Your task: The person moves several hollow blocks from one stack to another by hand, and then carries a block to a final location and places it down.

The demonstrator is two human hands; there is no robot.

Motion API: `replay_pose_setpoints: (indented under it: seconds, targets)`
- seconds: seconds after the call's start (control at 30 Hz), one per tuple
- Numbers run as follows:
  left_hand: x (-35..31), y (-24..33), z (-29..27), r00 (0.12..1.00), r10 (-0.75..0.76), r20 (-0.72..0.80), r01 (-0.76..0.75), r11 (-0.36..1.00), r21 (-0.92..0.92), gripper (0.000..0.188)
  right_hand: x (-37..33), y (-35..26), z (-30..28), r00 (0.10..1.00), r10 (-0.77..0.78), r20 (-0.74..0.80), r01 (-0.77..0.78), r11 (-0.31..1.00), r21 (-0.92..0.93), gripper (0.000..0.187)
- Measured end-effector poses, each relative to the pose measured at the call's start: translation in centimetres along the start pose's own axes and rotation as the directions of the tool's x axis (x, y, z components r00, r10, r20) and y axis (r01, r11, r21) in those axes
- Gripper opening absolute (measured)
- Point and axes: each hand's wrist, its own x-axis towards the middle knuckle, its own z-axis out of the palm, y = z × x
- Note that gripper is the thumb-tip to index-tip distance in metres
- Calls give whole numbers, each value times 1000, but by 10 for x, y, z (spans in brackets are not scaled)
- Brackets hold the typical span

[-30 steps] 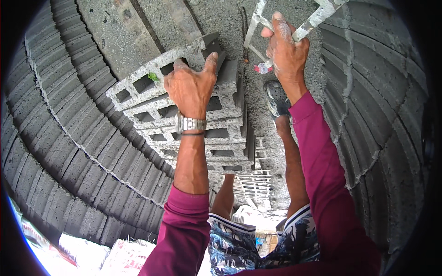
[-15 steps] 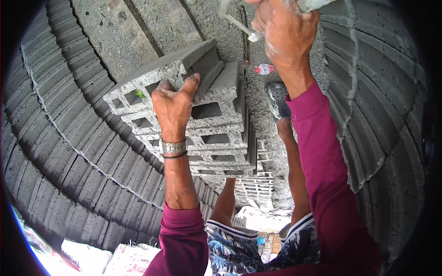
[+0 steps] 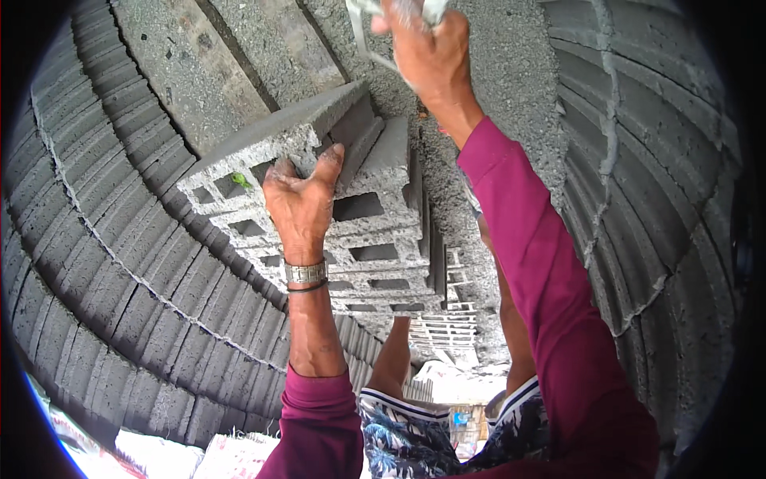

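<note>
A stack of grey hollow concrete blocks (image 3: 363, 255) stands in front of me, the top block (image 3: 271, 132) set askew on those beneath. My left hand (image 3: 302, 191), with a watch on its wrist, grips this top block. Its fingers reach into a hollow while the thumb lies along the edge. Beside the fingers, a bit of green leaf (image 3: 241, 180) sits in another hollow. Farther forward, my right hand (image 3: 435, 56) is closed around a pale, crusted tool with a bent rod (image 3: 359, 28). The top edge cuts the tool off and motion blurs it, so its kind cannot be told.
Curved rows of stacked grey blocks (image 3: 120, 215) rise on the left, and another stacked wall (image 3: 638, 176) on the right. Wooden planks (image 3: 227, 56) lie on the gritty ground (image 3: 511, 104) ahead. Pale sacks (image 3: 231, 457) lie at the lower left.
My right hand has swung left with the tool, toward the far end of the top block. My left hand keeps its grip, and the block has barely shifted.
</note>
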Motion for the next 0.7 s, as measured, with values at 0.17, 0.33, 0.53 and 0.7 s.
replay_pose_setpoints:
  seconds: [0.17,0.33,0.53,0.7]
  targets:
    - [2,2,-4,997,-39,70,27,986,166,50,-18,27,18,947,314,68,-293,930,-221,45]
    - [7,-5,5,994,41,105,-54,991,125,45,-59,80,17,963,264,55,-253,954,-163,44]
    - [5,-4,-4,998,-8,70,0,993,118,48,-20,-4,-4,954,300,18,-300,948,108,50]
    - [7,-2,9,993,39,112,-64,973,222,52,-31,61,23,941,331,-73,-330,944,30,48]
